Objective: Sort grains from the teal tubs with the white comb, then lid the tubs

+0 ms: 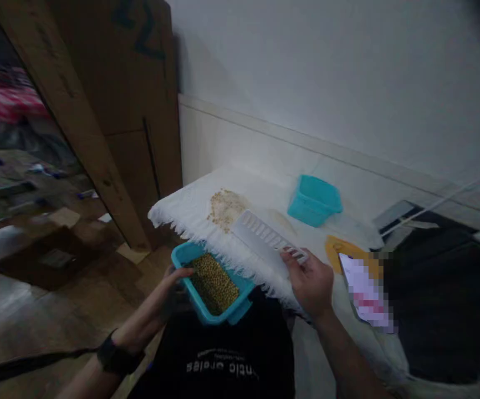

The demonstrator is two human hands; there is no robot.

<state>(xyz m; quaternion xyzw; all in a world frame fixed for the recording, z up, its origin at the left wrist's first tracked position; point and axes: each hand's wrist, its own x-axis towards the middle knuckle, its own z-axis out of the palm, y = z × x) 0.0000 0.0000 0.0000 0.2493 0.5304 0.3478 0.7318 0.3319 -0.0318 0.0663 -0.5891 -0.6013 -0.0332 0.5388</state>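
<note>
My left hand (172, 289) grips the left rim of a turquoise plastic basket (202, 316), thumb over the edge. Inside it lies a layer of small round tan beans (219, 284). The basket is held below the table's front edge, close to my body. In my right hand (312, 282) is a flat white slotted plastic strip (260, 241), held by its right end over the white fringed cloth (177, 206). Just beyond the strip's far end, a loose patch of beans and paler grains (226, 208) is spread on the cloth.
A second turquoise basket (315, 204) stands at the back near the wall. To the right lie a yellow item (335, 252), a phone with a lit screen (367, 293) and a black bag-like object (435, 293). A tall cardboard box (140, 122) rises at the left.
</note>
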